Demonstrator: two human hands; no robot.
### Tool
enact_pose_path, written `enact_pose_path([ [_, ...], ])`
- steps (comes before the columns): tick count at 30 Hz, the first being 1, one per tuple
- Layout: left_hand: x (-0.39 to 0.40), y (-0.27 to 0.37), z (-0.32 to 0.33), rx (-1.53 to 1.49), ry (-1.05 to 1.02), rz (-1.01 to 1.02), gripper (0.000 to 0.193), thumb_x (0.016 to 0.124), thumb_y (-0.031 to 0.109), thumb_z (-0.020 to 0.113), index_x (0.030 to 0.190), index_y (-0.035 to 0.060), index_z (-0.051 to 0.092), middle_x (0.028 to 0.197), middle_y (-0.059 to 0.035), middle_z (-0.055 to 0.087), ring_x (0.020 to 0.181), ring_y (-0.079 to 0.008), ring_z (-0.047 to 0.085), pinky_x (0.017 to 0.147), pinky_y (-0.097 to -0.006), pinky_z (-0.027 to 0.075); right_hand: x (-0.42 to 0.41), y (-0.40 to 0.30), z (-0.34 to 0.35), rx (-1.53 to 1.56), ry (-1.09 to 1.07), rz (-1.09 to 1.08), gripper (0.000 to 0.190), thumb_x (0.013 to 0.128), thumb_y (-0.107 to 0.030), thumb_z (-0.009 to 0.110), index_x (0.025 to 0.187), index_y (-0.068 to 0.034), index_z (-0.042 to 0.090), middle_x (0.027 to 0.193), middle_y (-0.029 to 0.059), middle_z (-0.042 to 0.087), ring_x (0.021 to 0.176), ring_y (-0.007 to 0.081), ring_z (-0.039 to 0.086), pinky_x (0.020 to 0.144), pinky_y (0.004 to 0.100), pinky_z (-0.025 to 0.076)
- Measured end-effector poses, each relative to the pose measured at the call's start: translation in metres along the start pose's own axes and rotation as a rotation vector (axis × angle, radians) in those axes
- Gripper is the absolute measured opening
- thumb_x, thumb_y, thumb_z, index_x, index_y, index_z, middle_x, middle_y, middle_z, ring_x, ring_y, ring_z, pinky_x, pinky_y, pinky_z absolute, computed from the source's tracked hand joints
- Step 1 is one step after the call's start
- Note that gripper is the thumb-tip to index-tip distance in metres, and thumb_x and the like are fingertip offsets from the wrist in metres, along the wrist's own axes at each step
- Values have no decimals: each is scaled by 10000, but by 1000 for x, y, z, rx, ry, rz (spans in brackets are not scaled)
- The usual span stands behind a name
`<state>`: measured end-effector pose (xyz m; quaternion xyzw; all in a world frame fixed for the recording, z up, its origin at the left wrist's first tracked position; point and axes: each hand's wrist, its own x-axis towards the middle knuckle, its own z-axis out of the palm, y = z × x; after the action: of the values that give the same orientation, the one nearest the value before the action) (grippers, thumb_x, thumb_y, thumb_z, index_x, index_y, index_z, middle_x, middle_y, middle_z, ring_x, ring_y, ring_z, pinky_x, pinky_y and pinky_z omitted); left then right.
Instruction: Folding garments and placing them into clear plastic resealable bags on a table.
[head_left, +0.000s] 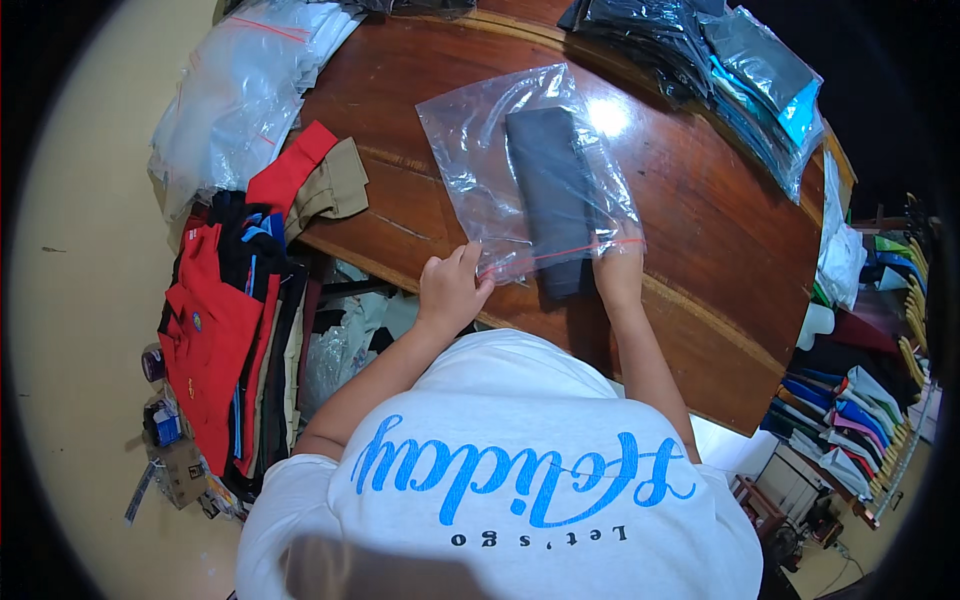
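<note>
A folded dark garment (553, 195) lies mostly inside a clear plastic bag (469, 161) on the wooden table (712, 247). Its near end sticks out past the bag's mouth, which a red strip (536, 260) runs along. My left hand (454, 289) pinches the bag at the left end of that strip, thumb and fingers together. At the right end, my right hand (619, 270) is beside the garment with its fingers under the clear plastic. Whether those fingers grip the garment or the bag's edge is hidden by glare and folds.
Stacked clear bags (240, 97) lie at the table's far left, near a pile of clothes with a red shirt (210, 315) hanging over the side. Bagged dark garments (652, 45) and a bag with turquoise fabric (795, 105) line the far right edge. Clothes on hangers (855, 420) stand at right.
</note>
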<state>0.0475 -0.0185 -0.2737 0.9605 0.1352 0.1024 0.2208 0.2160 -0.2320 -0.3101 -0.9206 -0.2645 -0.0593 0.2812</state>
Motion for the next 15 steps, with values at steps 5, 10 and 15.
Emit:
enact_pose_path([
  [5, -5, 3, 7, -103, -69, -163, 385, 852, 236, 683, 1160, 74, 517, 891, -177, 687, 766, -382, 668, 672, -474, 505, 1, -1, 0, 104, -100, 224, 278, 879, -211, 684, 1044, 6, 627, 995, 232, 647, 990, 429, 608, 857, 506, 495],
  [10, -4, 4, 10, -296, -126, -337, 383, 882, 245, 657, 1180, 99, 466, 870, -193, 685, 794, -405, 676, 682, -497, 519, -1, -5, -12, -12, -295, 159, 279, 895, -263, 664, 1025, -17, 642, 955, 243, 678, 966, 420, 643, 822, 519, 504],
  [15, -3, 5, 8, -268, -128, -315, 382, 891, 248, 648, 1193, 108, 461, 866, -203, 689, 807, -415, 679, 692, -500, 522, 0, -19, -20, -98, 16, -71, 229, 842, -144, 677, 1018, -2, 643, 917, 235, 648, 945, 422, 611, 831, 502, 499],
])
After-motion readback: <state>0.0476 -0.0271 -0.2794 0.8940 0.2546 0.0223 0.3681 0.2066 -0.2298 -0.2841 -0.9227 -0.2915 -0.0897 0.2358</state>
